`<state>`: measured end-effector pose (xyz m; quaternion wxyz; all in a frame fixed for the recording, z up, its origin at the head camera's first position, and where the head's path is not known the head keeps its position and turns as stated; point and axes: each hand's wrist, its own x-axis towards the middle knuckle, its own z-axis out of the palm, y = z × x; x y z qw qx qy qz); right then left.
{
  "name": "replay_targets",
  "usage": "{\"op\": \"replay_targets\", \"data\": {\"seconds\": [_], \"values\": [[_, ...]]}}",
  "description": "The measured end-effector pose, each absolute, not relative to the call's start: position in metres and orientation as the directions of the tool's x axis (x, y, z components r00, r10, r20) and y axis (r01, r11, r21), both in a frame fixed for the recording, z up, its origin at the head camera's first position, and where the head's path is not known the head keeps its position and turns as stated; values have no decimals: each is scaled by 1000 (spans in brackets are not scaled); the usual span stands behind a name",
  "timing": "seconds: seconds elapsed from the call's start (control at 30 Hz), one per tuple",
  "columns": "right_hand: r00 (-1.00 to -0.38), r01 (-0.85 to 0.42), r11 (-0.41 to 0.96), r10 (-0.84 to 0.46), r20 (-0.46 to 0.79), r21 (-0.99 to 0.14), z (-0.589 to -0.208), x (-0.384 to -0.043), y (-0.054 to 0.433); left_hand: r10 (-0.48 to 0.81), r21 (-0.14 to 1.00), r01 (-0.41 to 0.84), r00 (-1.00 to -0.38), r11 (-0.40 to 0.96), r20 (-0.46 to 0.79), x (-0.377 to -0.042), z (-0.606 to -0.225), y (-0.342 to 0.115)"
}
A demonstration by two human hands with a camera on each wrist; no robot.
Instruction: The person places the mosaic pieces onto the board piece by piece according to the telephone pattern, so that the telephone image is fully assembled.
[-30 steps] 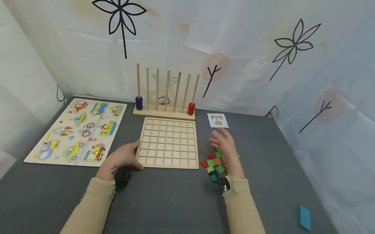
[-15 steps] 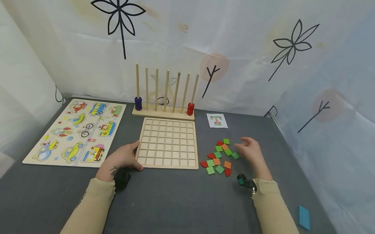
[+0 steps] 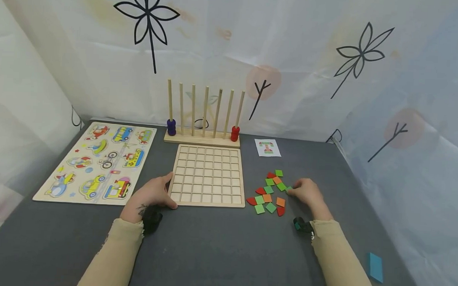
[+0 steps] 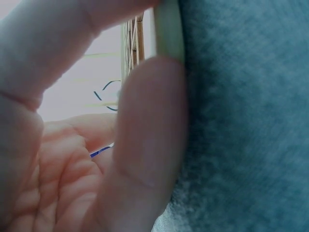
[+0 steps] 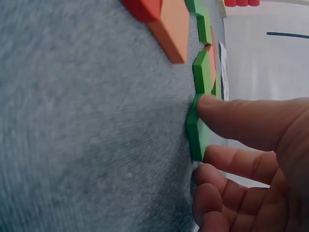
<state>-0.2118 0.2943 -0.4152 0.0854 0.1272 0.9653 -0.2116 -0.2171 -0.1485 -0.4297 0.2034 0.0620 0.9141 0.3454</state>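
In the head view my left hand [image 3: 150,196] holds the near left corner of a square wooden grid board [image 3: 208,176], thumb at the front edge and fingers along the left side. The left wrist view shows the thumb [image 4: 149,125] close up against the board's rim. My right hand [image 3: 308,195] is down at the right side of a loose group of coloured tiles. Its thumb and index finger pinch a green square tile [image 5: 194,130] lying on the cloth. Nearby lie more green squares [image 3: 271,208], orange squares [image 3: 281,202] and red rounded tiles [image 3: 251,201].
A white card [image 3: 267,147] with a tile pattern lies behind the tiles. Behind the board stands a wooden peg rack [image 3: 202,138] with purple and red beads. A picture puzzle board [image 3: 99,163] lies left, a blue block [image 3: 375,267] at the right edge. Cloth walls enclose the table.
My right hand has moved from over the tiles out to their right side, then down to the outer green tile, which it now pinches. The left hand stays at the board's corner.
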Motion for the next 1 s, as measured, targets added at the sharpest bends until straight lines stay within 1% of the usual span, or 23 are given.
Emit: {"op": "replay_targets", "data": {"seconds": [0.23, 0.47, 0.67, 0.8, 0.9, 1.0], "values": [[-954, 280, 882, 210, -216, -378, -415, -214, 292, 246, 665, -43, -909, 746, -335, -217, -428, -147], [-969, 223, 873, 149, -198, -435, -409, -222, 290, 257, 671, -33, -909, 741, -329, -217, -427, -146], [-991, 126, 849, 85, -103, -514, -394, -238, 273, 269, 674, -20, -907, 739, -323, -216, -427, -147], [-1000, 16, 821, 22, 3, -571, -385, -252, 245, 262, 671, -28, -908, 741, -328, -215, -427, -147], [-997, -62, 807, -23, 74, -587, -384, -265, 219, 261, 669, -31, -907, 742, -332, -216, -427, -147], [-992, -122, 791, -74, 105, -599, -387, -277, 196, 259, 672, -37, -906, 740, -335, -216, -427, -148]]}}
